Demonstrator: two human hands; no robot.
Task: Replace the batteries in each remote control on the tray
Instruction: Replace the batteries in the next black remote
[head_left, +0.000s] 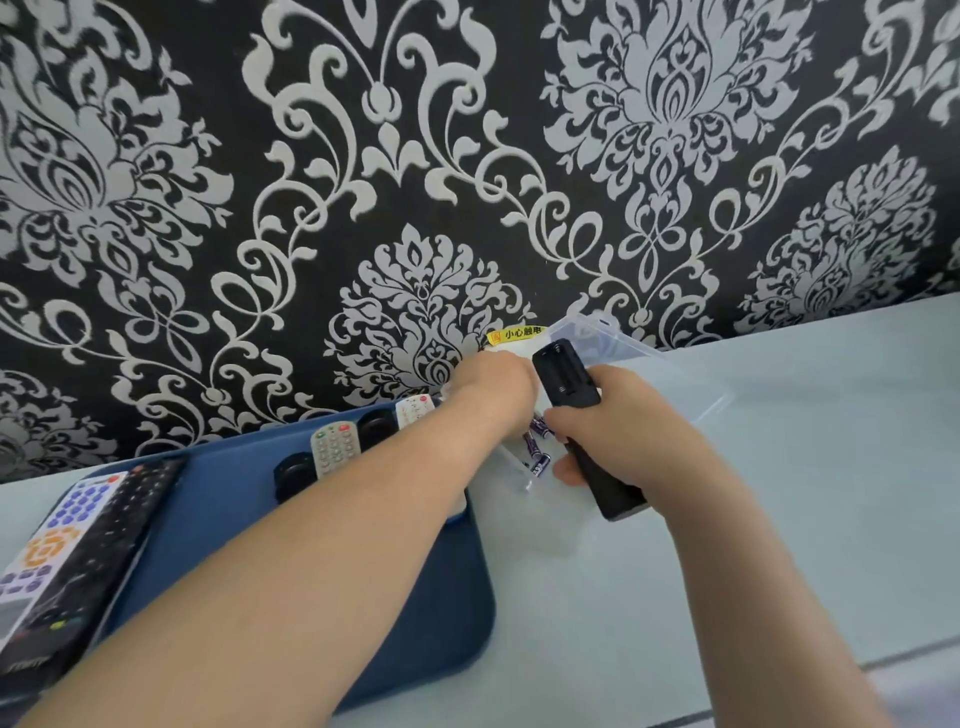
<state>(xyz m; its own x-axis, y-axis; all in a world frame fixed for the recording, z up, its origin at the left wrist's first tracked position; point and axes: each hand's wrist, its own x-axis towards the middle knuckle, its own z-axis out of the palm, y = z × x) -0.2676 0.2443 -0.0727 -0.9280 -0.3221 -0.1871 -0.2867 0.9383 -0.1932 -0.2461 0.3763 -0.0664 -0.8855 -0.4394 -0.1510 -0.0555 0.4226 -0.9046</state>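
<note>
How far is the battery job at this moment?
Done: cover off the black remote. In hand: the right hand grips it while the left hand reaches into the clear box of batteries. Left: new batteries in, and the other remotes on the tray.

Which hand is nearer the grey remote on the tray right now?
Left. The left hand is up and right of the grey remote, at the clear box; the right hand is farther right, gripping the black remote.
</note>
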